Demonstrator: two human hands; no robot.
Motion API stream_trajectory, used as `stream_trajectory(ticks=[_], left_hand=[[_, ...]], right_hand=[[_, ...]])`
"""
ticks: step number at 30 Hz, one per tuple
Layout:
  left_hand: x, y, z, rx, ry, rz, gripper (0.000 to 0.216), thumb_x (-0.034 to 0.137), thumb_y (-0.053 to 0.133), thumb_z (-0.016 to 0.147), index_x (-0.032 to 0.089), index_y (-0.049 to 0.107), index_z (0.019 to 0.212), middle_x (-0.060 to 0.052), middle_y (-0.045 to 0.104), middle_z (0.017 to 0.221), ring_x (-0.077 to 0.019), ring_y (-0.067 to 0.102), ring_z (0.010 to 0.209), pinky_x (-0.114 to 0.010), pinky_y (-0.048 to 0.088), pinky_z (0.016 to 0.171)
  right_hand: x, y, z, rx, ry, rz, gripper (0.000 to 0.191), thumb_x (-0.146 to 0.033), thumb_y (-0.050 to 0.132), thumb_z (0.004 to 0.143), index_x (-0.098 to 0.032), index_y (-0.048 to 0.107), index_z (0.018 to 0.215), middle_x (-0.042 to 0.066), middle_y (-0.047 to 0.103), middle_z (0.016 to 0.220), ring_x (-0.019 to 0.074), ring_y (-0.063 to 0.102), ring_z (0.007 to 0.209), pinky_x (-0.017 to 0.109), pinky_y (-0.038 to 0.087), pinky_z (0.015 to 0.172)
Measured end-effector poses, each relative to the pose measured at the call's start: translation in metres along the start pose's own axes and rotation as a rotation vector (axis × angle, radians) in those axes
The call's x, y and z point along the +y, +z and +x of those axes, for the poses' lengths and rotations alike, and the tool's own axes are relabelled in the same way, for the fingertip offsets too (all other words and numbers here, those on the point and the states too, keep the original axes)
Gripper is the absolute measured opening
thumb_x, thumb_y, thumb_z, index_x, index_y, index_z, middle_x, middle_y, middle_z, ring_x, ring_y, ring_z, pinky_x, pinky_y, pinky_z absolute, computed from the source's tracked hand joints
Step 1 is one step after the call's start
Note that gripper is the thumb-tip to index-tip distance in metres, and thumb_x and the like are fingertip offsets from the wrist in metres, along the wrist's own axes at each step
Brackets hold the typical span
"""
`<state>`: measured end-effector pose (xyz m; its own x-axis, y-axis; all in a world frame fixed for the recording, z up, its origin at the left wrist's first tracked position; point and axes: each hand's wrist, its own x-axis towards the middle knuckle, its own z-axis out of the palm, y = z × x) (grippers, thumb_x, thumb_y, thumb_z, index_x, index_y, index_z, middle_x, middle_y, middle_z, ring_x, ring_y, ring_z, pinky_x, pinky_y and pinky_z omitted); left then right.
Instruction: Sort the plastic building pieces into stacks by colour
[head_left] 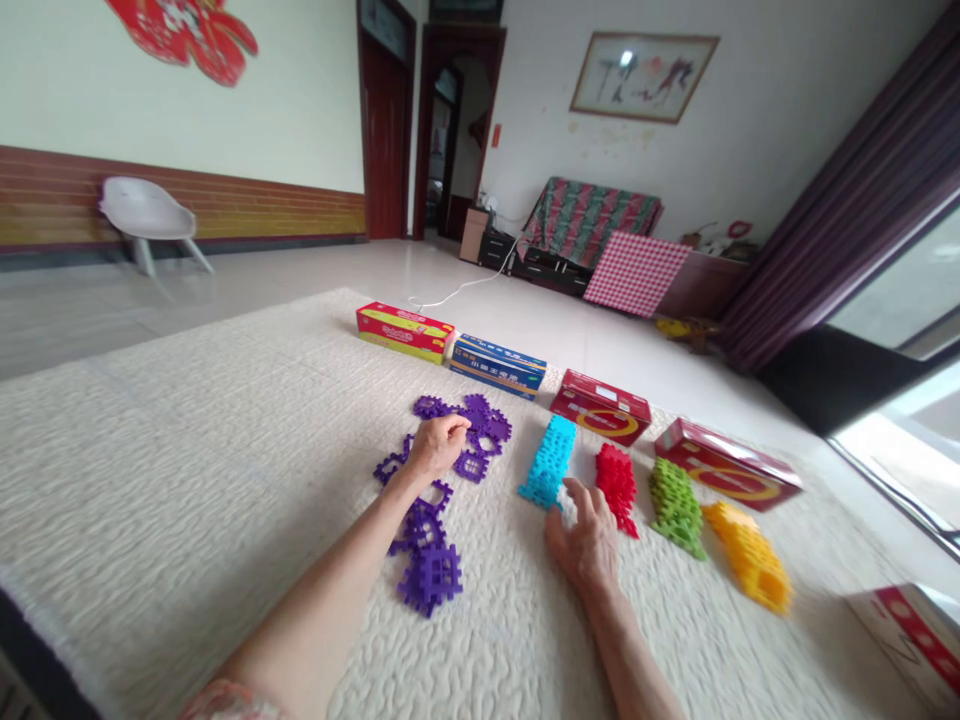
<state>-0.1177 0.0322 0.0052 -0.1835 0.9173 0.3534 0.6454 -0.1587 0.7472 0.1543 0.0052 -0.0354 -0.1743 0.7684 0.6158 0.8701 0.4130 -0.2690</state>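
Note:
My left hand [441, 446] is over a scatter of purple plastic interlocking building pieces [431, 578], its fingers curled and pressed together. Its fingertips meet the far purple pieces [478, 412]; whether one is pinched there is hidden. My right hand [589, 535] hangs with bent fingers apart, thumb and index beside the near end of a row of light blue building pieces [551, 460]. Nothing shows in its grasp. Just right of it lies a row of red pieces [616, 485], then rows of green pieces [673, 503] and yellow pieces [748, 552].
Behind the pieces stand a red-and-yellow box [405, 332], a blue box [498, 366] and two dark red boxes [600, 405]. Another box [911, 640] sits at the right edge. All rest on a cream quilted cover [247, 430]. A white chair [148, 210] stands far left.

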Motion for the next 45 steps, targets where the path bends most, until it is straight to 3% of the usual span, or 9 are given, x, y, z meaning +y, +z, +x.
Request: stream_trajectory(ticks=[6,12,14,18,23,32,38,45], left_hand=[[-0.033,-0.019,0.009,0.2,-0.112,0.153,0.026,0.017,0.049,0.085,0.022,0.072,0.095,-0.003,0.074,0.097,-0.0163,0.068,0.085,-0.026,0.05,0.084],[-0.049,-0.014,0.027,0.152,-0.048,0.271,0.026,0.017,0.056,0.081,0.019,0.068,0.103,-0.006,0.069,0.108,-0.0185,0.061,0.105,-0.029,0.044,0.099],[-0.05,-0.009,0.035,0.128,-0.027,0.303,0.029,0.025,0.059,0.081,0.018,0.065,0.108,-0.009,0.066,0.112,-0.0207,0.058,0.111,-0.031,0.042,0.101],[-0.055,0.003,0.047,0.061,-0.082,0.348,0.047,0.044,0.059,0.082,0.016,0.057,0.12,-0.015,0.056,0.125,-0.0276,0.049,0.122,-0.039,0.039,0.102],[-0.064,0.018,0.053,-0.006,-0.098,0.38,0.053,0.048,0.056,0.083,0.016,0.052,0.124,-0.017,0.051,0.131,-0.0307,0.044,0.125,-0.042,0.036,0.102],[-0.066,0.013,0.062,-0.179,0.083,0.386,0.039,0.032,0.057,0.079,0.021,0.061,0.116,-0.009,0.059,0.118,-0.0254,0.051,0.115,-0.037,0.038,0.103],[-0.074,0.002,0.053,-0.237,0.205,0.364,0.037,0.023,0.054,0.079,0.022,0.064,0.115,-0.007,0.061,0.119,-0.0228,0.052,0.114,-0.037,0.038,0.105],[-0.086,-0.001,0.047,-0.22,0.305,0.389,0.041,0.019,0.05,0.08,0.02,0.063,0.119,-0.007,0.059,0.125,-0.0216,0.051,0.118,-0.036,0.036,0.109]], right_hand=[[-0.022,-0.004,0.004,0.095,-0.187,0.262,0.035,-0.018,0.049,0.083,-0.022,0.051,0.118,0.01,0.056,0.111,0.0239,0.057,0.102,0.042,0.05,0.083],[-0.066,0.028,0.043,-0.096,-0.24,0.39,0.039,-0.023,0.051,0.083,-0.021,0.049,0.122,0.014,0.048,0.132,0.0266,0.049,0.122,0.046,0.044,0.098],[-0.077,0.045,0.067,-0.15,-0.197,0.393,0.043,-0.031,0.054,0.082,-0.019,0.049,0.123,0.016,0.045,0.136,0.0287,0.045,0.126,0.047,0.042,0.101],[-0.086,0.076,0.113,-0.319,0.035,0.219,0.052,-0.043,0.056,0.08,-0.021,0.05,0.127,0.017,0.043,0.141,0.0351,0.04,0.13,0.055,0.039,0.097],[-0.082,0.099,0.139,-0.478,0.151,0.089,0.062,-0.053,0.058,0.077,-0.024,0.049,0.131,0.016,0.045,0.138,0.0383,0.042,0.124,0.059,0.038,0.091],[-0.084,0.108,0.132,-0.547,0.072,0.143,0.05,-0.044,0.057,0.081,-0.024,0.053,0.127,0.009,0.051,0.138,0.0303,0.042,0.126,0.052,0.033,0.1],[-0.095,0.105,0.112,-0.465,0.056,0.178,0.049,-0.042,0.06,0.079,-0.022,0.055,0.124,0.009,0.052,0.136,0.0282,0.044,0.125,0.046,0.032,0.103],[-0.102,0.101,0.091,-0.335,0.013,0.196,0.051,-0.046,0.059,0.081,-0.021,0.055,0.125,0.011,0.052,0.135,0.0291,0.044,0.124,0.043,0.033,0.102]])
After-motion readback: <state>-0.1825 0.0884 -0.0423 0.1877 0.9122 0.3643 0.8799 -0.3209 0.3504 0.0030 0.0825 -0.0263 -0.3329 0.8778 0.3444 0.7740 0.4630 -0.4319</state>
